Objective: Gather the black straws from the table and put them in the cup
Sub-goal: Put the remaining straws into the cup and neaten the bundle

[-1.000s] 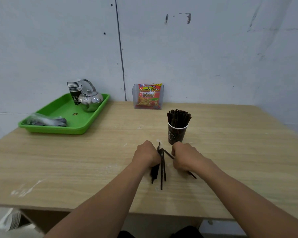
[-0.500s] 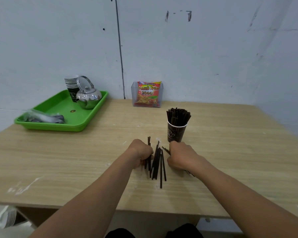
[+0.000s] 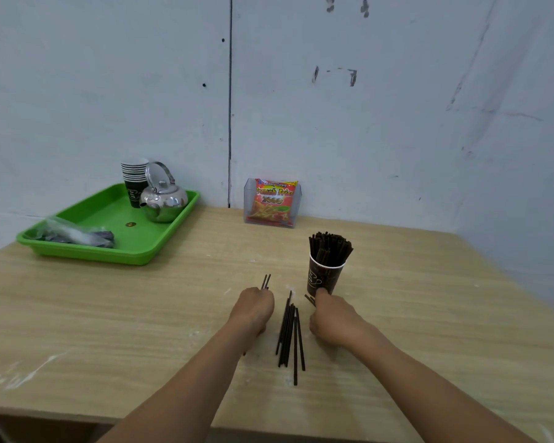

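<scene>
Several black straws [image 3: 289, 337] lie in a loose bundle on the wooden table [image 3: 109, 314], between my two hands. My left hand [image 3: 253, 310] rests knuckles-up just left of them, fingers curled round a few straws whose tips [image 3: 265, 281] poke out beyond it. My right hand [image 3: 335, 318] sits just right of the bundle, fingers curled down, with a straw end [image 3: 309, 298] showing at its fingertips. Behind it stands a dark paper cup [image 3: 322, 281] packed with upright black straws [image 3: 329, 247].
A green tray [image 3: 77, 251] at the back left carries a steel kettle [image 3: 163, 199], a stack of paper cups [image 3: 134, 180] and a plastic bag. A clear holder with a snack packet [image 3: 274, 203] stands against the wall. The table's front edge is near.
My hands have drawn apart: the left moved left with a few straws, the right shifted right. The bundle between them now lies bare on the table.
</scene>
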